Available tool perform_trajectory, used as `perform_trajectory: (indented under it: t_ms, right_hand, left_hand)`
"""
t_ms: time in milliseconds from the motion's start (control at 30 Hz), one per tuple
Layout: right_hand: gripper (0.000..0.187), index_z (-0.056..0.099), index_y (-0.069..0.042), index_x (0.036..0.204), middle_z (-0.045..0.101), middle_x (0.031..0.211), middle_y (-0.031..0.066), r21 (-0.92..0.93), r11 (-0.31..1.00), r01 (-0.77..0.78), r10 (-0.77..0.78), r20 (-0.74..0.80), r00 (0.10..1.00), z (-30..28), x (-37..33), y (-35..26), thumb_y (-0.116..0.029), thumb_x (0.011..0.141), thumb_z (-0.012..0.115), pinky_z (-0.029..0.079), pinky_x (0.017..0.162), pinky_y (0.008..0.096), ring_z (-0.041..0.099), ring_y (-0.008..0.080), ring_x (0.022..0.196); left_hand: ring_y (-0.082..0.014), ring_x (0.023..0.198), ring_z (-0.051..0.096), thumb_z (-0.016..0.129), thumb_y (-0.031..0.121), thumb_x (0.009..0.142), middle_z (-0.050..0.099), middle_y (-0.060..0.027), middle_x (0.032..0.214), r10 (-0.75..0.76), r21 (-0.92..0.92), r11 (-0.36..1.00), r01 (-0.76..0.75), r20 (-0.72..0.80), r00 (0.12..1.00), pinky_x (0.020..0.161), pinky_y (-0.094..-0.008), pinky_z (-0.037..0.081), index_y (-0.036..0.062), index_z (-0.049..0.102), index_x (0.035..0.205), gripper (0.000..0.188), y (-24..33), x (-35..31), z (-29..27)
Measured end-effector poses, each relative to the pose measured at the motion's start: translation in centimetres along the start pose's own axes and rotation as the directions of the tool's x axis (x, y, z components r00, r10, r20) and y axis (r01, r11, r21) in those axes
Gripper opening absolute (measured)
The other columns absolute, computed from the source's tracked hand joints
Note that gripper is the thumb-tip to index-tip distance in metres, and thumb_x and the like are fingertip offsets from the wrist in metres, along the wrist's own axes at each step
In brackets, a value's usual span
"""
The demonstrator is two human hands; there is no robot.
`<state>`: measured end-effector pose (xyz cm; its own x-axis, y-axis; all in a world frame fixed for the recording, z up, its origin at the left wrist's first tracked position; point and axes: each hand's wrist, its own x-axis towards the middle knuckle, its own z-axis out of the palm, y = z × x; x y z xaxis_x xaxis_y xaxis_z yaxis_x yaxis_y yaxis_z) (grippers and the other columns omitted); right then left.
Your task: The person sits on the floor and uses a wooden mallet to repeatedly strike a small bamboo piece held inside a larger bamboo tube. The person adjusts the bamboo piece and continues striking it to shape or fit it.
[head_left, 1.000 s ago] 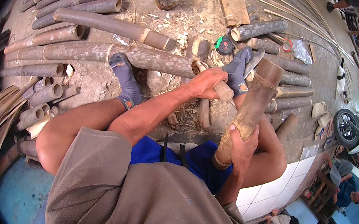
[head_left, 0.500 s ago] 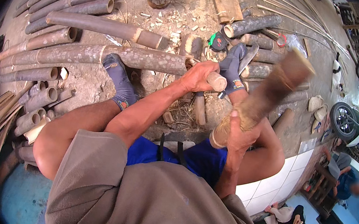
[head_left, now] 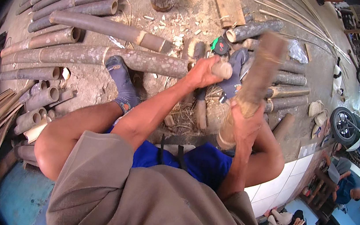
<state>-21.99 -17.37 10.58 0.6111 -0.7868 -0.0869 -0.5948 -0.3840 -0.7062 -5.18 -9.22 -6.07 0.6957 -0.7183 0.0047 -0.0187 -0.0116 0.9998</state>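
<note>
My left hand (head_left: 201, 74) is closed around a pale wooden tool handle (head_left: 223, 69); the tool's working end is hidden. A thick bamboo section (head_left: 262, 68) stands nearly upright in front of me, blurred by motion, and my right hand (head_left: 244, 122) grips it near its frayed lower end. The two hands are close together, with the handle just left of the bamboo. My feet in dark blue socks (head_left: 121, 83) rest on the ground on either side of the work.
Long bamboo poles (head_left: 89, 55) lie across the ground to the left and short cut sections (head_left: 38, 109) are piled at the lower left. Thin bamboo strips (head_left: 297, 15) fan out at top right. A motorcycle wheel (head_left: 343, 124) and seated people (head_left: 345, 184) are at right.
The bamboo section leaned over to the right and has swung back toward upright. My left hand with the handle has stayed beside it.
</note>
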Motion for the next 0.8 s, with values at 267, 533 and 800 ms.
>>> perform_trajectory:
  t_ms: [267,533,800]
  right_hand:
    - [0.065,0.056,0.002,0.136,0.073,0.118,0.0212,-0.092,0.995,-0.038,0.050,0.134,0.990,-0.9,-0.3,-1.2,-0.016,0.081,0.084,0.053,0.098,0.0449,0.071,0.0365,0.111]
    - [0.060,0.058,0.002,0.133,0.073,0.117,0.0182,0.058,0.998,-0.021,0.017,0.075,0.997,-2.1,-1.6,-1.6,-0.012,0.081,0.082,0.052,0.100,0.0439,0.070,0.0355,0.111]
    - [0.057,0.057,0.002,0.132,0.071,0.124,0.0174,0.023,0.994,0.109,-0.108,-0.032,0.994,-1.0,-0.6,-0.4,-0.003,0.080,0.081,0.052,0.101,0.0392,0.069,0.0269,0.114]
  left_hand:
    - [-0.0348,0.095,0.066,0.082,0.028,0.078,0.065,-0.0146,0.099,0.366,0.257,0.892,-0.371,0.067,0.928,0.081,-0.0481,0.053,0.0065,0.062,0.103,0.039,-1.8,-3.5,0.9]
    - [-0.0390,0.088,0.062,0.082,0.018,0.072,0.061,-0.0150,0.089,0.445,0.233,0.882,-0.410,-0.121,0.887,0.080,-0.0480,0.050,0.0056,0.059,0.097,0.036,0.3,-2.2,1.9]
    - [-0.0370,0.083,0.063,0.087,0.021,0.074,0.060,-0.0141,0.086,0.288,0.172,0.950,-0.262,-0.147,0.946,0.074,-0.0451,0.050,0.0058,0.058,0.091,0.038,1.5,-1.6,1.8]
